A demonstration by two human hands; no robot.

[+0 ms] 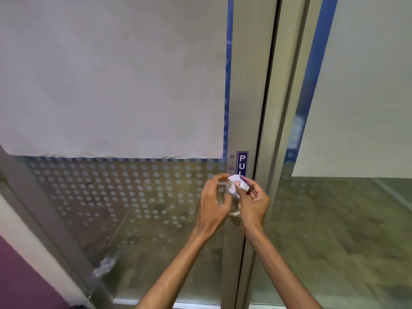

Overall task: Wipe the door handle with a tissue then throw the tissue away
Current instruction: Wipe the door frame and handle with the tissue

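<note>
Tissue point(236, 185), white, crumpled: sitting directly below the blue PULL sticker point(242, 163), being pinched from both sides, with the left hand point(214, 202) curling its fingertips onto the tissue's left edge and the right hand point(253, 200) nipping its right edge between thumb and forefinger. Door handle point(235, 211), metal, mostly hidden: showing only as a curved silver sliver further below the sticker, between the two wrists, apart from the tissue. White paper sheet point(111, 74): covering the dotted glass door point(133, 197) up and left of the sticker.
</note>
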